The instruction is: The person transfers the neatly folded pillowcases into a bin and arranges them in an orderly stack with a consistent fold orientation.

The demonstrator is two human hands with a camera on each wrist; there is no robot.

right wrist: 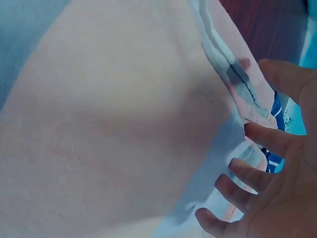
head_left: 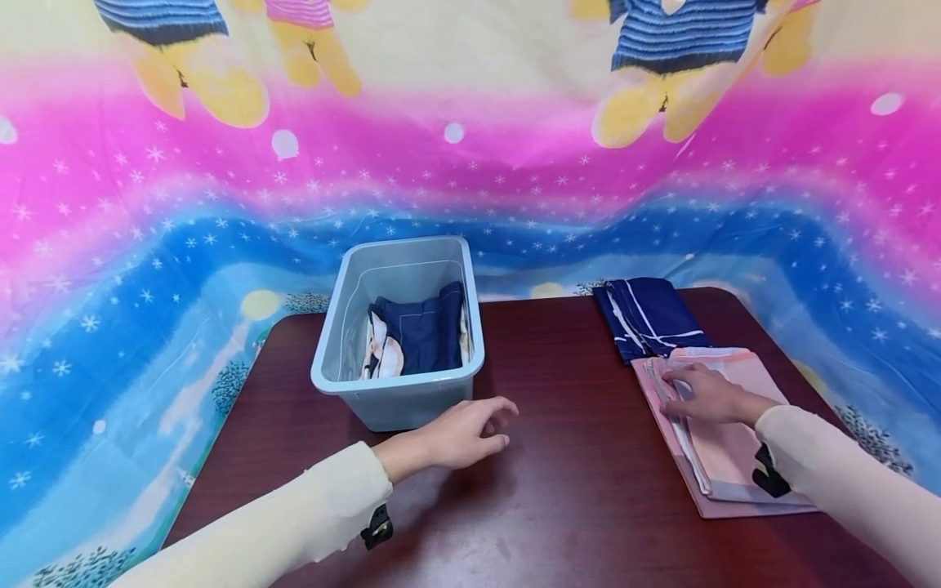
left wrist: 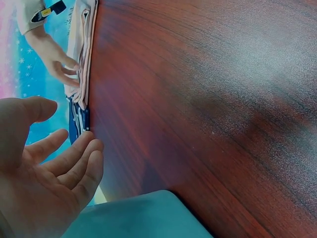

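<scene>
At the right of the table lies a folded pink cloth (head_left: pixel 735 457) with pale grey edges, in layers. My right hand (head_left: pixel 709 394) is over its left part, fingers spread and slightly bent along the layered edge; in the right wrist view the fingertips (right wrist: pixel 237 166) are at that edge, and whether they press on it I cannot tell. My left hand (head_left: pixel 459 433) hovers above the table in front of the grey-blue bin (head_left: pixel 400 392), fingers loosely bent and holding nothing. Inside the bin are dark navy folded cloth (head_left: pixel 422 335) and a light patterned cloth (head_left: pixel 384 351).
Behind the pink cloth, and touching it, lies a folded navy cloth (head_left: pixel 650 314) with white stripes. The dark red-brown table (head_left: pixel 551 490) has rounded back corners. A colourful printed curtain (head_left: pixel 515 180) hangs close around its back and sides.
</scene>
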